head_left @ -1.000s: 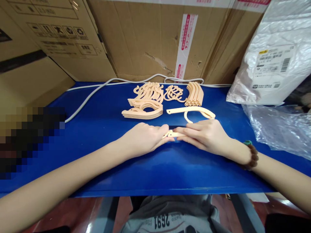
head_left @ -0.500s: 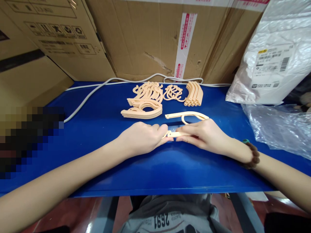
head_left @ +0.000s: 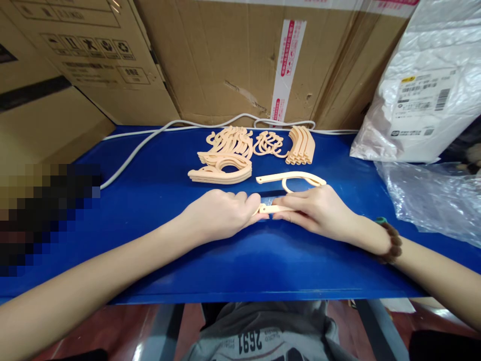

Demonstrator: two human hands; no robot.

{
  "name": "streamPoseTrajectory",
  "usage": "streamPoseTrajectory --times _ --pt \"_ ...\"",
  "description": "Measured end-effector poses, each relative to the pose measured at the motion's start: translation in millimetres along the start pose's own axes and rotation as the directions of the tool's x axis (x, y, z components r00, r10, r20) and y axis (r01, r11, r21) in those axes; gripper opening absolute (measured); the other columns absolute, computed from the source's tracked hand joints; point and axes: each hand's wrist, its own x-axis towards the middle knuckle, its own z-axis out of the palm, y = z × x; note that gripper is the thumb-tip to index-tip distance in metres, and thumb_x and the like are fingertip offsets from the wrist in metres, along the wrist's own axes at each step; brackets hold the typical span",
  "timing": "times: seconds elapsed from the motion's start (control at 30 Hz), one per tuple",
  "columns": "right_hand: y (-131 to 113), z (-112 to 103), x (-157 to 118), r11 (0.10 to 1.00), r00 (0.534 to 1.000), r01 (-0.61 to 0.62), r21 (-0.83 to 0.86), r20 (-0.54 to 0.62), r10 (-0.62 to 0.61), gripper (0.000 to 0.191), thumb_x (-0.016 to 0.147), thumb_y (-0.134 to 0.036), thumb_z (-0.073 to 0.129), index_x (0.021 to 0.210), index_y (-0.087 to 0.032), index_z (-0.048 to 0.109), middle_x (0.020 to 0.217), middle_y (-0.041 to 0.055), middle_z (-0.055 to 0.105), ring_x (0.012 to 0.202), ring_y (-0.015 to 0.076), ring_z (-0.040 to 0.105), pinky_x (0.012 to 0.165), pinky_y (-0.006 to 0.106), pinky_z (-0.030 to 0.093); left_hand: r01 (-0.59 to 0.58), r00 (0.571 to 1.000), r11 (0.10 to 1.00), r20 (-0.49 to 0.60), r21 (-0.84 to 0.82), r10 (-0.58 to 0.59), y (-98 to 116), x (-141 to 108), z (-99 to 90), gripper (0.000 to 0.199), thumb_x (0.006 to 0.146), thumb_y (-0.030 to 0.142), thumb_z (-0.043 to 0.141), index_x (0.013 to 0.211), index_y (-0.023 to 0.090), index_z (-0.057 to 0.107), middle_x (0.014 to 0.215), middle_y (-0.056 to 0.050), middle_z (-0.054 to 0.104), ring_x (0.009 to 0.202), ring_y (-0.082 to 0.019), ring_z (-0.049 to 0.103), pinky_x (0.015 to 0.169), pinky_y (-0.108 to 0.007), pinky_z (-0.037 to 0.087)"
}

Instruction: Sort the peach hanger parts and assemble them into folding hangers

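Observation:
My left hand (head_left: 221,214) is closed around a cream plastic hanger piece (head_left: 256,211), most of it hidden by the fingers. From the other side, my right hand (head_left: 319,210) pinches a cream hanger arm (head_left: 277,208) between thumb and fingers. The two pieces meet at the arm's holed end, just at my left fingertips. Right behind my right hand lies another cream hanger arm (head_left: 276,177) with a curved part. Folded hanger parts (head_left: 221,176) are stacked behind my left hand.
On the blue table (head_left: 240,271), hooked pieces (head_left: 231,140), smaller hooks (head_left: 268,144) and curved arms (head_left: 300,144) lie in groups at the back. A white cable (head_left: 135,150) runs along cardboard boxes (head_left: 225,60). White parcel bag (head_left: 421,100) and clear plastic (head_left: 424,200) are right.
At my left fingertips, the small piece now sits closer and flatter against the arm's end. Both hands have stayed almost in place, and the view has shifted slightly.

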Motion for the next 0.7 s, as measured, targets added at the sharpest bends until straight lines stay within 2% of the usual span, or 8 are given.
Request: streamPoseTrajectory --times 0.1,0.27,0.43,0.53,0.7 --pt "-0.3 -0.3 0.0 1.000 1.000 -0.014 0.007 0.012 0.013 0.032 0.102 -0.037 0.046 0.111 -0.019 0.071 0.090 0.0043 0.076 0.071 0.0137 0.068 0.062 0.023 0.042 -0.018 0.999 0.999 -0.029 0.045 0.019 0.9 -0.6 -0.2 0.041 0.105 0.037 0.028 0.079 0.017 0.051 0.055 -0.002 0.055 0.044 -0.016 0.055 0.040 -0.028 0.015" --pt "2.8 -1.4 2.2 0.990 0.998 -0.013 0.137 0.066 0.004 0.031 0.101 -0.038 0.047 0.106 -0.019 0.071 0.091 0.0017 0.075 0.071 0.0126 0.065 0.064 0.023 0.041 -0.038 0.997 0.990 -0.056 0.133 0.046 3.9 0.0 -3.4 0.041 0.104 0.033 0.030 0.073 0.018 0.051 0.054 -0.002 0.054 0.043 -0.016 0.054 0.041 -0.028 0.018" --pt "4.5 -2.1 3.9 0.983 0.994 -0.036 0.180 0.110 0.016 0.033 0.101 -0.042 0.047 0.103 -0.020 0.072 0.090 0.0013 0.075 0.073 0.0133 0.065 0.068 0.024 0.042 -0.029 0.999 0.992 -0.040 0.126 0.034 5.4 1.6 -8.4 0.038 0.103 0.035 0.035 0.074 0.018 0.053 0.056 -0.003 0.055 0.047 -0.016 0.053 0.043 -0.028 0.021" --pt "3.2 -1.8 3.3 0.993 0.997 -0.017 0.116 0.082 0.008 0.033 0.102 -0.040 0.046 0.105 -0.019 0.072 0.089 0.0018 0.075 0.072 0.0130 0.065 0.064 0.023 0.041 -0.033 0.997 0.992 -0.059 0.121 0.041 5.7 2.0 -8.2 0.036 0.102 0.034 0.038 0.073 0.018 0.053 0.058 -0.002 0.056 0.049 -0.016 0.054 0.045 -0.028 0.023" --pt "-0.4 0.5 0.5 0.996 0.999 0.002 -0.086 0.041 0.001 0.035 0.103 -0.039 0.044 0.108 -0.019 0.072 0.088 0.0037 0.076 0.070 0.0148 0.069 0.059 0.024 0.038 -0.045 0.986 0.994 -0.153 0.102 0.061 2.9 2.0 -2.0 0.032 0.098 0.033 0.042 0.070 0.019 0.050 0.057 0.000 0.057 0.049 -0.015 0.056 0.046 -0.029 0.025"
